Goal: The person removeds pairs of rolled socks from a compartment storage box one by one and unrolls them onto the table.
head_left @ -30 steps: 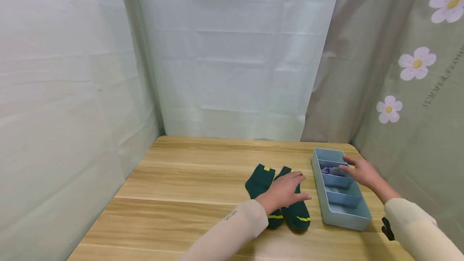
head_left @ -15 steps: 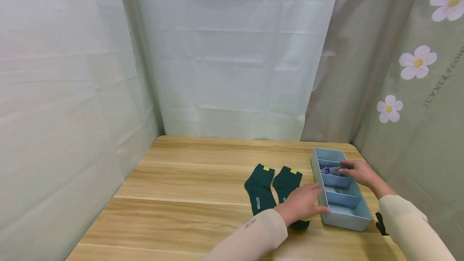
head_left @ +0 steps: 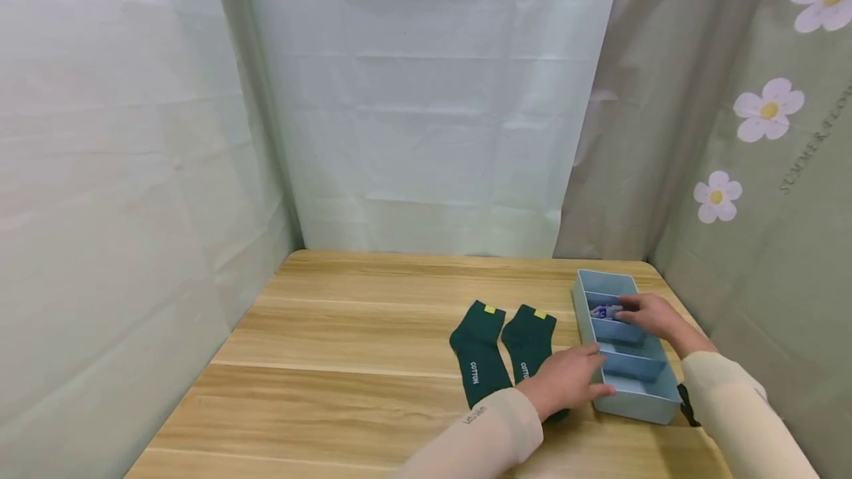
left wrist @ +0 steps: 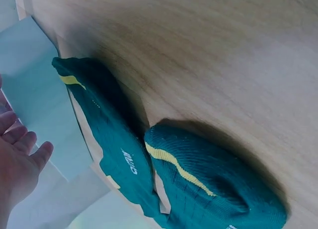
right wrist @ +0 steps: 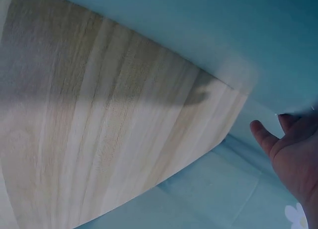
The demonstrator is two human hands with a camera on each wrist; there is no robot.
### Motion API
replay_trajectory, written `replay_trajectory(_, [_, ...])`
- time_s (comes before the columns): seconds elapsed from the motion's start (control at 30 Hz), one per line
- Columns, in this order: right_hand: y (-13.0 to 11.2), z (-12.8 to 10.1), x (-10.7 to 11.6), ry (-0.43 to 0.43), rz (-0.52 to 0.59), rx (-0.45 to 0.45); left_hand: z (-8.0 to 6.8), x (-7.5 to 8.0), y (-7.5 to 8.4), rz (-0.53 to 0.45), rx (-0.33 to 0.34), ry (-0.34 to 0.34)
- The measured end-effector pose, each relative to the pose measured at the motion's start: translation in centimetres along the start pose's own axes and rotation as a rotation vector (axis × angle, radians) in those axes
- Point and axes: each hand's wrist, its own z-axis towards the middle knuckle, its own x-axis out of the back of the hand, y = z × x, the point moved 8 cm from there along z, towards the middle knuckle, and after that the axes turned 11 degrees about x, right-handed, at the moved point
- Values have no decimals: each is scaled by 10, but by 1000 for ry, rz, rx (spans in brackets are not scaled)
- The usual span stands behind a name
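Resting on the wooden table (head_left: 346, 338), two dark green socks (head_left: 502, 353) lie side by side, left of a blue divided tray (head_left: 655, 401). The left hand (head_left: 566, 383), fingers straight and loosely together, touches the tray's left wall. The right hand (head_left: 652, 316), fingers relaxed, reaches into the second compartment beside a small white-and-blue item (head_left: 602, 312).

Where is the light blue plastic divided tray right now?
In the head view, the light blue divided tray sits at the wooden table's right edge, just right of the two dark green socks.

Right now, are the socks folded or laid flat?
Laid flat. Both green socks lie spread side by side on the table, cuffs away from the person; the left hand covers the toe of one.
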Motion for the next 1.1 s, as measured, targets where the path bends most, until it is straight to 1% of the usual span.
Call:
replay_trajectory(0.2, [-3, 7, 1, 0, -22, 13, 3, 0, -2, 10, 18, -7])
replay_trajectory(0.4, [-10, 12, 0, -9, -77, 73, 3, 1, -4, 12, 22, -7])
replay_trajectory(0.53, [-14, 15, -1, -18, -91, 114, 2, 1, -5, 15, 20, -3])
replay_trajectory(0.67, [-15, 16, -1, -27, -90, 119, 2, 2, -6, 22, 17, 4])
replay_trajectory(0.87, [-15, 18, 2, -122, -57, 82, 3, 4, -7, 25, 23, 4])
replay_trajectory(1.0, [-16, 18, 4, -180, -32, 93, 2, 5, -5, 35, 4, 22])
replay_trajectory(1.1, [-15, 18, 5, -216, -15, 83, 1, 4, -3, 38, -14, 30])
